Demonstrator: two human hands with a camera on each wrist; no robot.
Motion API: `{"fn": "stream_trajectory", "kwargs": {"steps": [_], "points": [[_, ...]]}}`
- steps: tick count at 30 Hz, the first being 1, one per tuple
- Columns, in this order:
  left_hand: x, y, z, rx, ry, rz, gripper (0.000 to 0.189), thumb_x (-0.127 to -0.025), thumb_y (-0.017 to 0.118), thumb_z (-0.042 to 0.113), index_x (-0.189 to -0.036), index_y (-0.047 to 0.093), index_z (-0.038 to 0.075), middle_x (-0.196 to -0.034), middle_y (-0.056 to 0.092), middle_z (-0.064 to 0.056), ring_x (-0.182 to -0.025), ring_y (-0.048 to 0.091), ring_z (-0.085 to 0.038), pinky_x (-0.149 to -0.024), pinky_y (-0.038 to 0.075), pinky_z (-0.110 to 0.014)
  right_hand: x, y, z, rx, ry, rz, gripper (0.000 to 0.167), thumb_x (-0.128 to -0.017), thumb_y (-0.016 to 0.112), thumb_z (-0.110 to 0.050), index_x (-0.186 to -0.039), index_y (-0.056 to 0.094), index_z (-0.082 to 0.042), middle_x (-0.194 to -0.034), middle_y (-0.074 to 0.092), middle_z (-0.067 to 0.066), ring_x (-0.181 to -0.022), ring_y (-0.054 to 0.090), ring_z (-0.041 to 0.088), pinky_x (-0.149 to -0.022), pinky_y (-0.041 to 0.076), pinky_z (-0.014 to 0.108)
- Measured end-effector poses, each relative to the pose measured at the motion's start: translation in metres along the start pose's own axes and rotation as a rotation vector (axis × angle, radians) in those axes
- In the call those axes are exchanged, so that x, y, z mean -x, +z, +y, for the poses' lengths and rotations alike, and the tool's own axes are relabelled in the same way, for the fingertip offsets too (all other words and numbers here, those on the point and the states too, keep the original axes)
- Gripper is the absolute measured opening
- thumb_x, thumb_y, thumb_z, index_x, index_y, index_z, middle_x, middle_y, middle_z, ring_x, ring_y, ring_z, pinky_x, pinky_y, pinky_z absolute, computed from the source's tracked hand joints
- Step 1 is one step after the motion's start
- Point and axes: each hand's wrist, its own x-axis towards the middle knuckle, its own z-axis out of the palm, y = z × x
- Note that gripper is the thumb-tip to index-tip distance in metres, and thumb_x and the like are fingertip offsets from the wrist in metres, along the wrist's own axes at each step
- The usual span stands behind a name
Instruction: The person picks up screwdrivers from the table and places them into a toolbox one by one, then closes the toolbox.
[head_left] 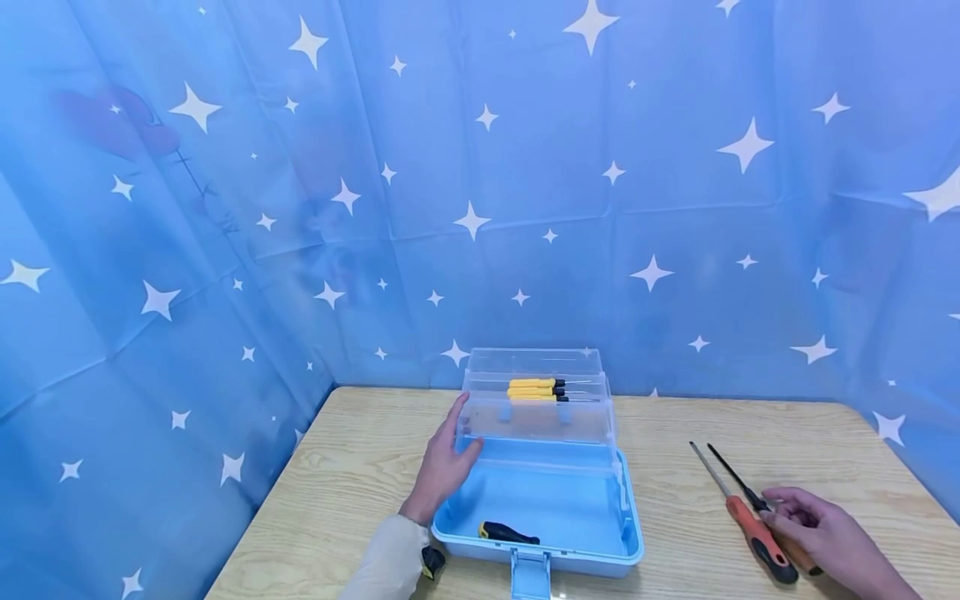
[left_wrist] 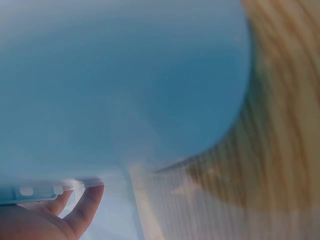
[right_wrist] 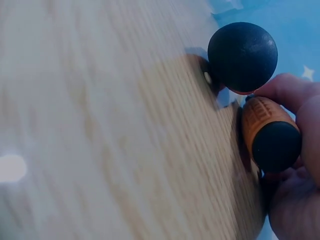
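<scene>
A blue toolbox [head_left: 540, 500] stands with its clear upper tray [head_left: 536, 421] raised at the back. My left hand [head_left: 442, 467] holds the left edge of that tray, its thumb in front and fingers behind; in the left wrist view the fingers [left_wrist: 86, 212] meet the edge. Several yellow screwdrivers [head_left: 534, 389] lie in the tray. A tool with a black and yellow handle [head_left: 510, 533] lies inside the box. On the right, my right hand [head_left: 825, 533] grips a brown-handled screwdriver [right_wrist: 262, 112] with a black end. Beside it lies a red and black screwdriver [head_left: 753, 533].
A small black and yellow object [head_left: 432, 561] sits by the box's front left corner, partly hidden by the left sleeve. The box's latch [head_left: 530, 573] hangs at the front. Behind the wooden table [head_left: 360, 467] hangs a blue star-patterned curtain [head_left: 525, 183].
</scene>
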Motion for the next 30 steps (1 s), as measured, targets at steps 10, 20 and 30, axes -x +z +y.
{"fn": "stream_trajectory", "kwargs": {"steps": [10, 20, 30], "points": [[0.002, 0.001, -0.002, 0.002, -0.012, 0.004, 0.073, -0.096, 0.061, 0.026, -0.154, 0.021, 0.047, -0.16, 0.033, 0.003, -0.146, 0.033, -0.03, -0.113, 0.033, -0.06, -0.008, -0.005, -0.004, 0.021, 0.089, -0.066, 0.057, -0.101, 0.054, -0.038, -0.133, 0.054, 0.008, -0.106, 0.07, 0.005, -0.08, 0.059, 0.004, -0.064, 0.049, 0.027], [0.001, 0.002, -0.003, -0.003, 0.003, 0.009, 0.074, -0.096, 0.061, 0.026, -0.154, 0.021, 0.048, -0.16, 0.034, 0.003, -0.146, 0.034, -0.03, -0.112, 0.034, -0.06, -0.009, -0.008, -0.009, 0.004, 0.129, -0.066, 0.064, -0.1, 0.053, -0.047, -0.132, 0.056, 0.009, -0.125, 0.062, 0.029, -0.109, 0.063, 0.04, -0.079, 0.058, 0.043], [0.0, 0.002, -0.003, -0.006, -0.004, 0.007, 0.073, -0.097, 0.06, 0.028, -0.152, 0.02, 0.053, -0.16, 0.033, 0.006, -0.147, 0.033, -0.028, -0.113, 0.033, -0.06, -0.008, -0.016, -0.009, -0.03, 0.154, -0.05, 0.071, -0.103, 0.042, -0.051, -0.138, 0.05, 0.01, -0.134, 0.054, 0.034, -0.121, 0.052, 0.051, -0.084, 0.057, 0.048]]}}
